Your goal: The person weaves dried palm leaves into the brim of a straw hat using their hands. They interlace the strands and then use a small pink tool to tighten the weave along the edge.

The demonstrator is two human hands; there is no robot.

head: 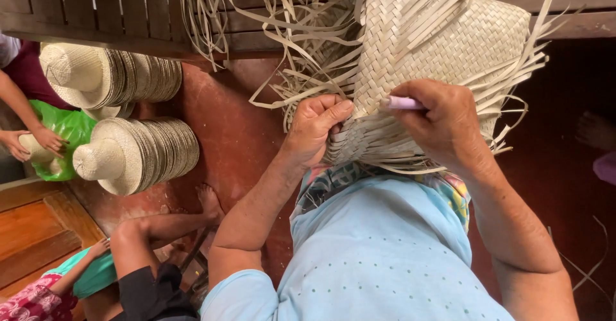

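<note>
While my left hand point(314, 125) pinches strips, the right hand point(443, 125) grips a pink tool point(401, 103). Hat point(436, 51) body looks woven; I judge the loose edge unfinished.

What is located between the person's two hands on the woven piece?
In the head view, between the left hand and the right hand lies the woven straw piece itself, with loose strips; the right hand holds a pale pink tool.

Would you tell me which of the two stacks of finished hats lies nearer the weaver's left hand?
The lower stack of hats, beside the green bag; the upper stack lies farther from the left hand, up by the wooden slats.
</note>
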